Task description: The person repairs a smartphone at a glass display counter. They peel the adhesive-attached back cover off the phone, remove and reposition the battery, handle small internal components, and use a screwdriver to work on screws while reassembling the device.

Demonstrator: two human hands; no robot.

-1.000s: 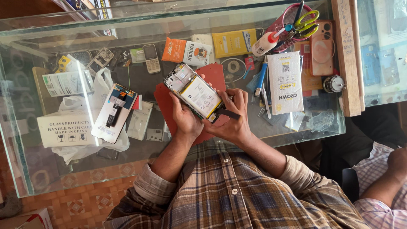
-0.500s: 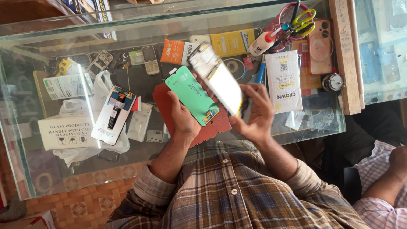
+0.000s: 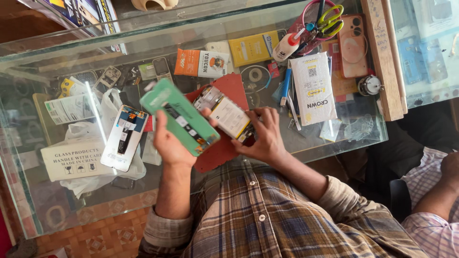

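The opened phone (image 3: 227,114) sits in the right hand (image 3: 263,141), just above the red mat (image 3: 229,88) on the glass counter (image 3: 334,143). Its back is off, so the pale battery and small metal parts show. The right fingers (image 3: 270,117) curl around its lower end and pinch it shut tight. The left hand (image 3: 169,143) holds the green back cover (image 3: 179,117), tilted up, with the thumb in front and the other fingers closed behind it. The 2 parts are just beside each other, almost touching at the middle. The phone looks stiff and a bit heavy for its size, and its bare inside parts look easy to hurt, so I think it is best held by its long edges, not by the middle. The green cover looks thin, light and smooth, so it may bend or slip; holding it by the sides seems safest. To the left, a white phone screen part (image 3: 125,138) lies on a plastic bag (image 3: 107,102) near a white box (image 3: 69,160). Farther back are an orange packet (image 3: 201,63), a yellow packet (image 3: 253,48), a glue bottle (image 3: 287,45), and scissors with yellow handles (image 3: 330,16). A white packet (image 3: 313,88) lies to the right, near an orange phone (image 3: 354,45). Another person's arm (image 3: 440,186) is at the far right.
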